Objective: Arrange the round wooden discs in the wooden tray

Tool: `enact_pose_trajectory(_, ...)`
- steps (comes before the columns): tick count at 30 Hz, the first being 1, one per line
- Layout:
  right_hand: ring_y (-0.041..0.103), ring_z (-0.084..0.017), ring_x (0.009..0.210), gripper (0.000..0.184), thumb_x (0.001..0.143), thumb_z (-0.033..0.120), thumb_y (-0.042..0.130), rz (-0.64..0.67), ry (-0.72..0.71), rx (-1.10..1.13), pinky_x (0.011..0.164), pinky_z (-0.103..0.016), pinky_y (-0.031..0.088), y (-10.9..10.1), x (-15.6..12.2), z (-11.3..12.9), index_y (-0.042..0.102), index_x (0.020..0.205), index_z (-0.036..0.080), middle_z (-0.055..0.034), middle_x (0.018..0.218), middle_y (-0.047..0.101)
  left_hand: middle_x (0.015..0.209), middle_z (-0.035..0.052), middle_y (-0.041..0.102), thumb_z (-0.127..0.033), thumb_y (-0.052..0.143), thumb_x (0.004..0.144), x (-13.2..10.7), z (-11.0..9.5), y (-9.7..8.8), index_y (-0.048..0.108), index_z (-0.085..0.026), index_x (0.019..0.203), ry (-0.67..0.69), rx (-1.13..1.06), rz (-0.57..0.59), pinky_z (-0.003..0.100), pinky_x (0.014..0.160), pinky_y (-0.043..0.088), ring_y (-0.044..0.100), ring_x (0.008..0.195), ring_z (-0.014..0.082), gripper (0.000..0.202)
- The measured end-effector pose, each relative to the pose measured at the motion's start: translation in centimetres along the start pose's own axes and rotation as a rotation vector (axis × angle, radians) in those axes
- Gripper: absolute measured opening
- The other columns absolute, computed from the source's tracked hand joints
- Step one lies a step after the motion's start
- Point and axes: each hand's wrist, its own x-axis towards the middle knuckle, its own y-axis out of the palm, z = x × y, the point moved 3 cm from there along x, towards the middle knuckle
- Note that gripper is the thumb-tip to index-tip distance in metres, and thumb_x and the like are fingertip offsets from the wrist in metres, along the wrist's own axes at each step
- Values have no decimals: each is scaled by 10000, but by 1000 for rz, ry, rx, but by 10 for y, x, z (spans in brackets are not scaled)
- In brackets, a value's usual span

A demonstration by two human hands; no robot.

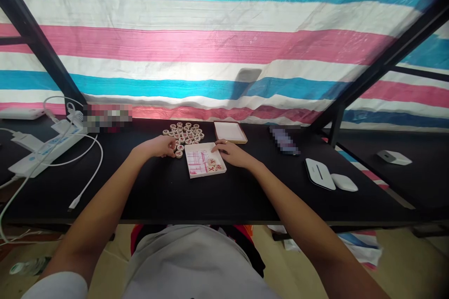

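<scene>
A pile of round wooden chess pieces (185,134) with red marks lies on the black table (196,196). My left hand (162,145) rests at the pile's left edge, fingers curled on a piece. In front of the pile sits an open shallow box (200,164) lined with red-printed paper, with two pieces (214,164) inside. My right hand (229,151) rests on the box's right rim, fingers bent at the edge. The box lid (230,131) lies just behind it.
A white power strip (42,152) with cables lies at the left. White devices (320,174) sit at the right, another (393,157) on the neighbouring table. Black frame bars rise on both sides before a striped tarp (224,42).
</scene>
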Motion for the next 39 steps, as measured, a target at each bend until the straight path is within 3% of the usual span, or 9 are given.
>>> enact_pose_trajectory(6, 563, -203, 1079, 308, 836, 87, 442, 8, -7, 5, 991, -391, 416, 0, 0, 0, 669, 1007, 207, -102, 1183, 519, 694, -22, 546, -369, 680, 610, 7, 15, -5, 480, -209, 781, 8, 13, -37, 217, 494, 332, 524, 610, 136, 308)
enact_pose_trajectory(15, 564, -199, 1067, 300, 839, 98, 448, 3, -11, 3, 982, -381, 423, 0, -1, -1, 669, 1009, 211, -98, 1173, 523, 783, 9, 630, -390, 596, 703, 0, 9, -6, 496, -202, 793, 12, 9, 11, 218, 525, 384, 573, 613, 134, 231)
enact_pose_trajectory(23, 566, -196, 1057, 300, 838, 89, 444, -2, -20, 7, 980, -376, 425, 0, 0, 1, 669, 998, 206, -99, 1164, 523, 784, 10, 674, -419, 614, 687, 1, 9, -8, 531, -203, 737, 35, 106, -6, 230, 568, 375, 591, 712, 165, 237)
enact_pose_trajectory(29, 566, -194, 1055, 307, 837, 77, 439, 10, -13, 0, 980, -378, 425, -1, -1, 2, 662, 1004, 205, -97, 1166, 518, 738, 47, 646, -596, 639, 628, -5, 2, -14, 563, -192, 699, -29, 211, -73, 265, 548, 344, 570, 684, 202, 417)
enact_pose_trajectory(32, 562, -191, 1063, 309, 836, 73, 441, 5, -16, 5, 985, -375, 421, 0, -1, 0, 663, 1003, 208, -94, 1165, 515, 692, 50, 640, -633, 608, 644, -11, -4, -14, 586, -186, 640, -22, 179, -6, 274, 555, 370, 569, 627, 193, 448)
enact_pose_trajectory(39, 567, -197, 1052, 302, 840, 94, 443, -1, -20, 1, 978, -378, 425, 0, 0, -1, 669, 1005, 209, -96, 1170, 523, 609, 48, 621, -526, 615, 709, -17, -13, 1, 530, -168, 626, 5, -31, 233, 248, 520, 467, 602, 565, 165, 377)
